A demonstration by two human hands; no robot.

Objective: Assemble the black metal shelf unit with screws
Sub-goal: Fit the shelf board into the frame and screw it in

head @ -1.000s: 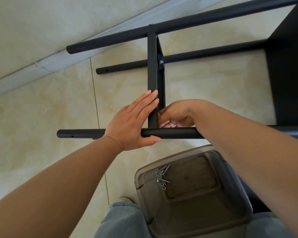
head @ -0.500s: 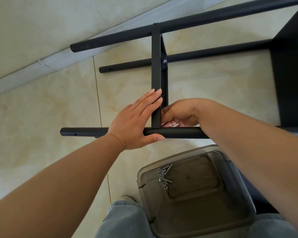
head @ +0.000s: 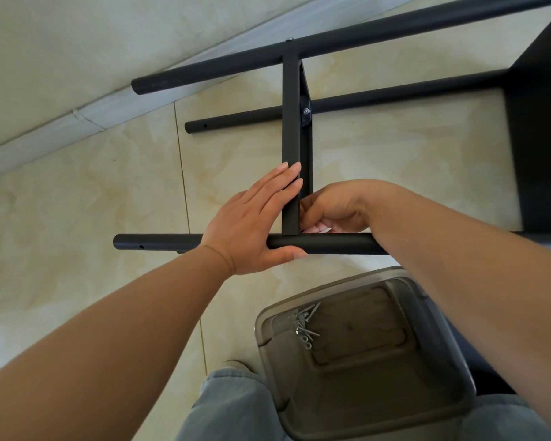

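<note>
Grip: your left hand (head: 252, 224) presses flat on crossbar (head: 290, 138) and near tube (head: 325, 244); right hand (head: 333, 210) curls at the joint, contents hidden.
Frame: lying on floor (head: 77, 202).
Done: far bolt (head: 305, 111) fitted.
Left: near joint; screws (head: 304, 326) wait in bin (head: 433, 405).

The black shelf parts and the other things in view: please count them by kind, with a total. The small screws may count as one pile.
Round black tubes: 3 (near, middle, far)
Black crossbar: 1
Black panel: 1
Clear bin: 1
Screw pile: 1
Hands: 2 (left, right)
Total: 9
</note>
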